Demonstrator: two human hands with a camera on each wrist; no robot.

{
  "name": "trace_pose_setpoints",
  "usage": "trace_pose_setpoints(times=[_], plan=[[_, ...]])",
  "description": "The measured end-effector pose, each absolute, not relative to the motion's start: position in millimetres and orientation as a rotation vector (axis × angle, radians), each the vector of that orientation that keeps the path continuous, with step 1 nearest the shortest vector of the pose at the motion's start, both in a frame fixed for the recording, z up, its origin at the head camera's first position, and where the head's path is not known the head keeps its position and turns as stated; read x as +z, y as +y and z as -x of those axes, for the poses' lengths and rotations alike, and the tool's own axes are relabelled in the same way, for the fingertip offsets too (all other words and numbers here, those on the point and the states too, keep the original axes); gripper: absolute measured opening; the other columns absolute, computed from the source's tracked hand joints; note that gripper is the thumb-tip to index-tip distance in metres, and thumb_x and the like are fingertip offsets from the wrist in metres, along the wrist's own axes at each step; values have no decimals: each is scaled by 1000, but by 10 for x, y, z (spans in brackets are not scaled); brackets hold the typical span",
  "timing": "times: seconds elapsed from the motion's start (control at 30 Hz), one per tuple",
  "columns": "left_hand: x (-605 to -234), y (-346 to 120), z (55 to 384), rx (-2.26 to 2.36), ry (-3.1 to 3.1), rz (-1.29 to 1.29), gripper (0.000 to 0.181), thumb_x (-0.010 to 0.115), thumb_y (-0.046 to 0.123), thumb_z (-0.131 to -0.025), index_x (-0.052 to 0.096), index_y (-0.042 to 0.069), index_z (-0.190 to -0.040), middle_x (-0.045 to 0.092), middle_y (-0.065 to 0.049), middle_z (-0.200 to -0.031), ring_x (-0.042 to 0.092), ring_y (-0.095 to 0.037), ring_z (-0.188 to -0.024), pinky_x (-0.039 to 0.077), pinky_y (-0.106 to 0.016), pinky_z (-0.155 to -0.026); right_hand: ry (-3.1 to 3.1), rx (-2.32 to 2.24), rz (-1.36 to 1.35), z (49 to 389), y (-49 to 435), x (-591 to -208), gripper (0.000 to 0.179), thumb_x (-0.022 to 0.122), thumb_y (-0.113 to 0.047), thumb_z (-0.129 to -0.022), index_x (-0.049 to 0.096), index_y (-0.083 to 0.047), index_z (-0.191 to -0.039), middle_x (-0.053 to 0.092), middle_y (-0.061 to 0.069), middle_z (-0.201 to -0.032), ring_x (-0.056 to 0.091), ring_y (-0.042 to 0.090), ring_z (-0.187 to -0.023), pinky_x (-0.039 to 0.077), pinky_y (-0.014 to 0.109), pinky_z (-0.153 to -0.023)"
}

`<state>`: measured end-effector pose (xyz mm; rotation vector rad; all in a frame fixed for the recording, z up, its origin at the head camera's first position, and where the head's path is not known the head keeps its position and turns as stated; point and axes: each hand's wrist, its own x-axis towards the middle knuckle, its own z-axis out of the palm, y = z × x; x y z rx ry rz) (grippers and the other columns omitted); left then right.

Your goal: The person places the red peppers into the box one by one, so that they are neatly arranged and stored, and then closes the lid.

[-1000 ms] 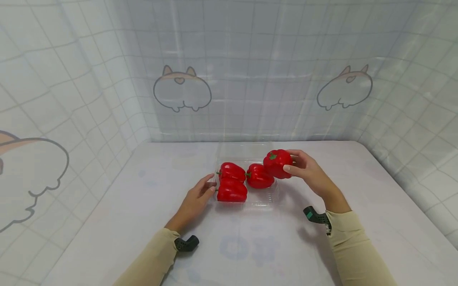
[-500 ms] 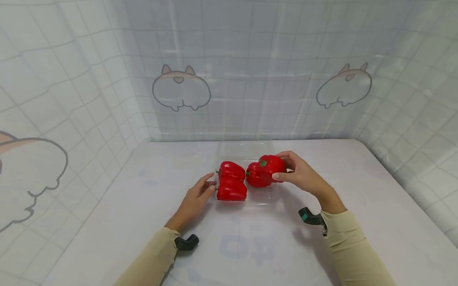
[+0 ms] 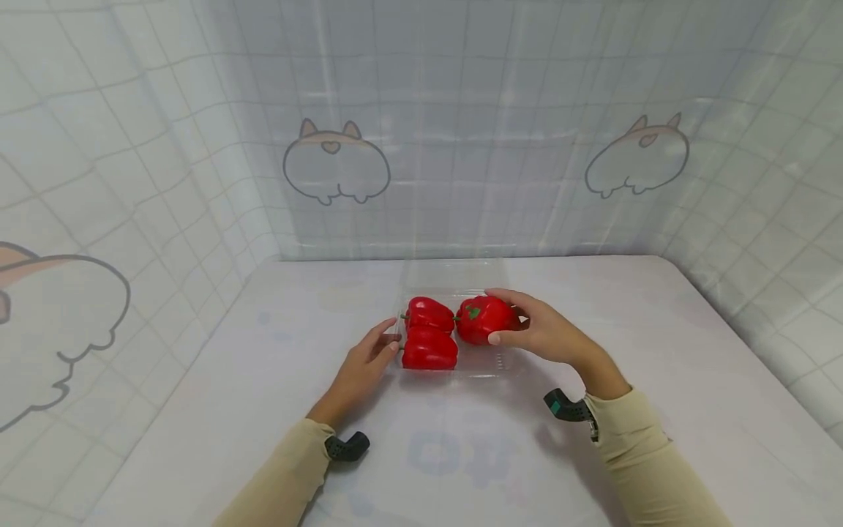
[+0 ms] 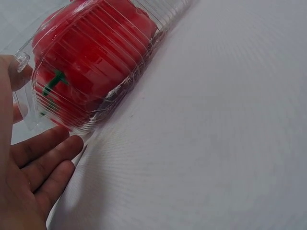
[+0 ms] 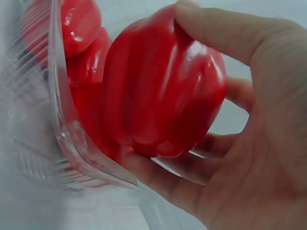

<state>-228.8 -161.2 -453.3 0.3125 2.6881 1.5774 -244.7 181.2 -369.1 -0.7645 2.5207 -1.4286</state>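
Observation:
My right hand (image 3: 541,331) grips a red bell pepper (image 3: 484,320), its green stem end turned left in the head view. In the right wrist view the thumb lies on the top of this pepper (image 5: 163,86) and the fingers curl under it, close over the wall of the clear plastic box (image 5: 72,139). It covers another red pepper in the box in the head view. Two more peppers (image 3: 429,349) lie on their sides in the box's left half, stems pointing left. My left hand (image 3: 361,369) rests with loosely extended fingers at the box's left edge.
The box's clear hinged lid (image 3: 454,274) stands open at the back. A white cloth covers the table (image 3: 276,344), with white grid-patterned curtains (image 3: 461,146) at the back and on both sides. Each wrist wears a small dark camera (image 3: 347,446).
My right hand has carried its pepper left and down, from beside the box's upper right edge to over the pepper in the right half. The left hand has stayed in place.

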Motion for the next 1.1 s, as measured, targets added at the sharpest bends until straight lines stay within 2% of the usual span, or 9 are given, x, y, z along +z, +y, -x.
trace_pose_setpoints(times=[0.27,0.57,0.7,0.9,1.1], plan=[[-4545,-1612,2280,1569,2698,-326,54,56,34,-103,39,31,-153,61,-3,-135,57,-25,-124,49,-48,-101,2549,-1399,762,2391,1760,-3689,71,83,-29,-84,49,-19,-145,49,6,-142,52,31,-122,57,40,-88],[-4524,-1596,2268,1572,2691,-332,53,56,35,-103,39,32,-153,60,-2,-135,57,-24,-124,50,-47,-101,2591,-1312,827,2378,1750,-3718,72,84,-36,-82,51,-26,-146,51,-1,-142,52,25,-124,55,40,-92],[-4511,-1594,2271,1568,2693,-335,53,56,36,-102,39,32,-153,60,-2,-135,57,-24,-124,50,-47,-101,2618,-1270,802,2377,1744,-3721,74,84,-39,-81,51,-28,-147,52,-1,-140,52,24,-124,55,40,-92],[-4521,-1609,2279,1577,2692,-325,52,56,33,-103,39,34,-152,61,-2,-134,57,-24,-123,49,-47,-101,2661,-1175,752,2344,1675,-3673,75,86,-39,-79,52,-32,-146,50,6,-128,52,26,-115,58,35,-81],[-4523,-1612,2274,1585,2693,-310,52,56,32,-103,39,35,-152,60,-2,-134,57,-24,-124,50,-47,-101,2681,-1090,755,2323,1630,-3626,76,85,-35,-80,51,-32,-147,49,5,-128,53,25,-112,58,33,-79]])
